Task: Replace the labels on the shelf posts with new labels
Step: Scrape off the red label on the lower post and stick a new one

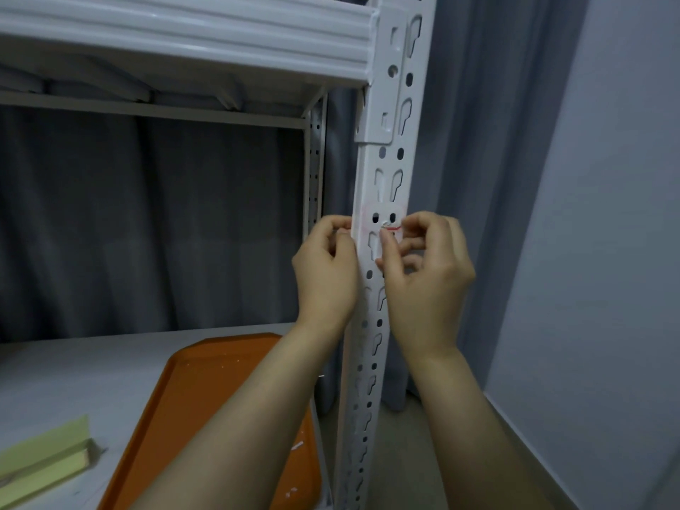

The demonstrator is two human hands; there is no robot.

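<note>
Bare forearms [235,436] reach up over a smooth orange plastic tray [191,392] flecked with white scraps. It lies on the grey shelf board [73,373] beside a pale green paper pad [44,458]. Further out, the left hand [325,277] has its fingers curled, thumb and forefinger pinched at the left edge of the white perforated steel shelf post [388,156]; whether they hold anything I cannot tell. The right hand [427,277] pinches a torn, curling strip of the label [386,219], a pale red-edged square stuck on that post. Above runs a ribbed white beam [184,38]; behind hang grey pleated curtains [147,222].
</note>
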